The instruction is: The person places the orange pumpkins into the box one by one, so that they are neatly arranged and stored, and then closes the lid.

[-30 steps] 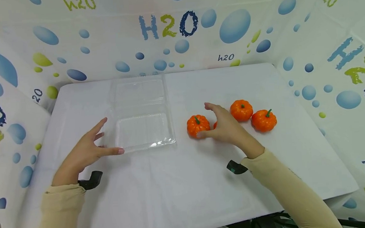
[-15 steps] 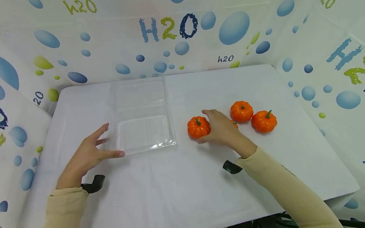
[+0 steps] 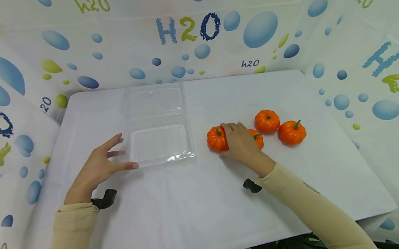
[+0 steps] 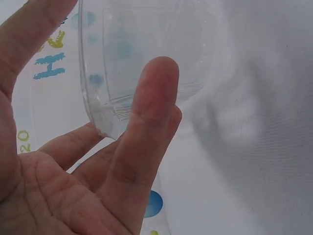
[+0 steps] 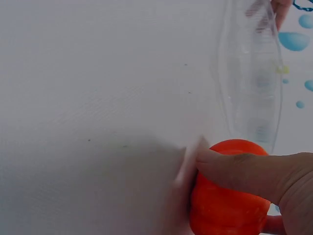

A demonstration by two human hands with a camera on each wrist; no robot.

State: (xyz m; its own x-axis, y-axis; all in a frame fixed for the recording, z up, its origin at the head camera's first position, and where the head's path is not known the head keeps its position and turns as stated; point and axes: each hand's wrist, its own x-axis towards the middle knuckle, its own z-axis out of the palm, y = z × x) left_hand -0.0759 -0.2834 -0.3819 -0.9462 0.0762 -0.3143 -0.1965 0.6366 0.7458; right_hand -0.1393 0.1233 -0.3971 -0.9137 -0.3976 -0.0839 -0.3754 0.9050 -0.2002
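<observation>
- Clear container [image 3: 179, 157]: unfolded on white surface [image 3: 176, 211], near & far halves side by side.
- L hand [image 3: 99, 164]: just L of container; grip apart, thumb & fingers spread about its near L corner. Can't tell if touching.
- R hand [image 3: 242, 145]: R of container; grip clamped on orange pumpkin [image 3: 216, 140], thumb on one side, fingers over top.
- That pumpkin: R of container's near half, not touching it; closest to it of 4; green stem up.
- 2nd pumpkin [image 3: 258, 139]: further R of container, partly hidden behind R hand.
- 3rd pumpkin [image 3: 267, 121] & 4th pumpkin [image 3: 292, 132]: well R of container, close together; 4th farthest out.
- L sleeve [image 3: 73, 228] & R sleeve [image 3: 309, 197]: tan, on near side of container.
- Backdrop [image 3: 117, 68]: behind container, "H2O" + blue/green drops.
</observation>
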